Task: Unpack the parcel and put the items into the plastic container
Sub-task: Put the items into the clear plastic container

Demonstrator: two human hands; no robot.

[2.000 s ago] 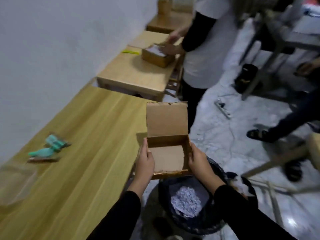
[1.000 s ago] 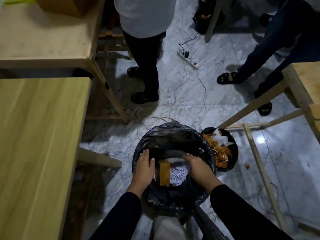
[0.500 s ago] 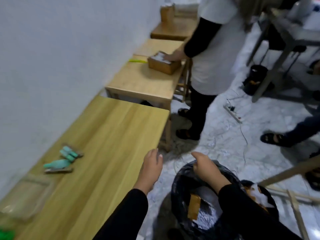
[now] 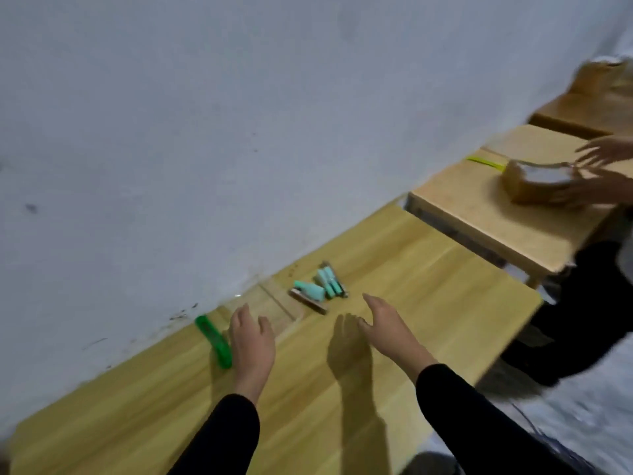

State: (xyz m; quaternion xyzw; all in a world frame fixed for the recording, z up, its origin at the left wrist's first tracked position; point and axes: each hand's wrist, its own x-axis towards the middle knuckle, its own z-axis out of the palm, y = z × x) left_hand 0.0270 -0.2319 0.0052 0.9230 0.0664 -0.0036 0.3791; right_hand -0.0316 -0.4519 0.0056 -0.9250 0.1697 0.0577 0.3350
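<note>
Wooden table (image 4: 428,286) meets a white wall (image 4: 239,132). My left hand (image 4: 251,341) and right hand (image 4: 383,323) hover, fingers loosely spread, holding nothing. Teal items (image 4: 320,287) lie at 12 o'clock between them, with the clear container (image 4: 279,305) just beside them at 8 o'clock.

Plain white wall (image 4: 239,132) fills most of the shot, kinda scuffed, with dark specks low down where it meets the table (image 4: 428,269), a long light-wood one pushed right up against it. Past its far end there's a smaller desk (image 4: 472,217) in the same wood, with more wooden tops lined up behind it along the wall. Bottom right shows a blurry bit of pale marbled floor (image 4: 596,406), and the light's soft and dim.
</note>
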